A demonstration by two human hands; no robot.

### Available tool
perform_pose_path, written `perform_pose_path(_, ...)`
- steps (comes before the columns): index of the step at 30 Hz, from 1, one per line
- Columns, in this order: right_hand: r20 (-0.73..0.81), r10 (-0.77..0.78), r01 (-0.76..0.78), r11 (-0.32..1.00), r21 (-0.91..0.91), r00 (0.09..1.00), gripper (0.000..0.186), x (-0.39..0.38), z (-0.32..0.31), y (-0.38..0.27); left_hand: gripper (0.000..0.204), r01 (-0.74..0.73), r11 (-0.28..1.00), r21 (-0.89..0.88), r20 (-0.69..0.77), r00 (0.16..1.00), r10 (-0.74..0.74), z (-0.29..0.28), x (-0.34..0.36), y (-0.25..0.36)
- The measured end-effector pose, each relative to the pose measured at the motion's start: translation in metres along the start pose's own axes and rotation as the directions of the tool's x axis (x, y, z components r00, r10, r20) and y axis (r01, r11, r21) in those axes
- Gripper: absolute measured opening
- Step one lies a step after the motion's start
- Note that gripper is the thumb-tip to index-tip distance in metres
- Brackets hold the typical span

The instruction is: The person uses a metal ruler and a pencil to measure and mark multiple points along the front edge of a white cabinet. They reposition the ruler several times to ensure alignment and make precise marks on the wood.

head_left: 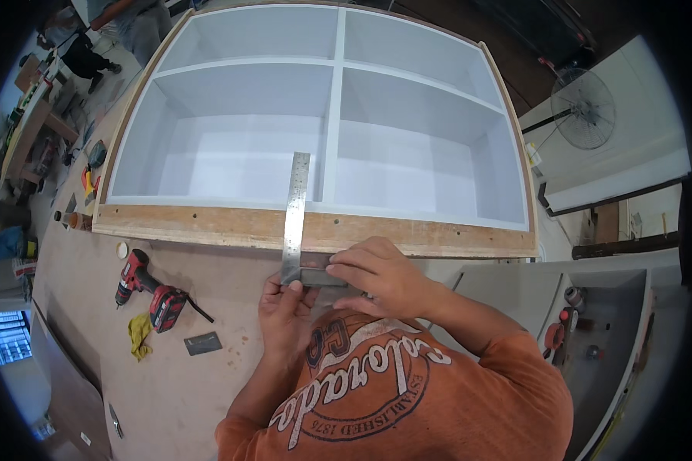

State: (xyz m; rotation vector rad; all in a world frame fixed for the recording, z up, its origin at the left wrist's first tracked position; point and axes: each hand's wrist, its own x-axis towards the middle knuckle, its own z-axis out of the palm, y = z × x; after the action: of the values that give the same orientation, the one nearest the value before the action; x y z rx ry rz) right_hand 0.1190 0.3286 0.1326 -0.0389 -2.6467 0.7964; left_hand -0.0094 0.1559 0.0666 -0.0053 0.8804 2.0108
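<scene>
My left hand [285, 304] pinches the corner of a metal try square [296, 219], thumb on top. My right hand [383, 278] has its fingers around the far end of the square's dark stock. The blade points away from me, across the bare wooden edge of a white cabinet frame [392, 230]. Its tip overlaps the lower left compartment, just left of the upright divider [334, 131]. From this angle I cannot tell whether the blade rests on the wood.
A red and black cordless drill [148, 288], a yellow cloth [139, 336] and a dark flat plate [203, 343] lie on the board at left. A bottle [75, 220] is near the cabinet corner. Right are a fan [583, 108] and an open-topped grey box [603, 330]. People stand upper left.
</scene>
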Motion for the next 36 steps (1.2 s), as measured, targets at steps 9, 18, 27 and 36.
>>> perform_pose_path(9, -0.006, 0.061, -0.061, 0.979, -0.196, 0.998, 0.051, 0.002, 0.013, 0.013, 0.022, 0.086, 0.996, 0.028, 0.033, 0.996, -0.086, 0.008, 0.017, -0.012)
perform_pose_path(18, -0.078, 0.051, -0.06, 0.991, -0.116, 0.996, 0.048, 0.004, 0.015, 0.022, 0.023, 0.086, 0.989, 0.12, 0.051, 0.994, -0.093, 0.011, 0.026, -0.004)
perform_pose_path(27, -0.065, 0.016, -0.022, 0.995, -0.096, 0.998, 0.046, 0.001, 0.012, 0.023, 0.024, 0.089, 0.981, 0.171, 0.037, 0.995, -0.096, 0.008, 0.025, -0.004)
perform_pose_path(36, -0.069, -0.008, 0.005, 0.999, -0.045, 0.998, 0.047, 0.002, 0.002, 0.013, 0.025, -0.089, 0.9, 0.426, 0.094, 0.994, 0.054, 0.024, 0.005, 0.005)
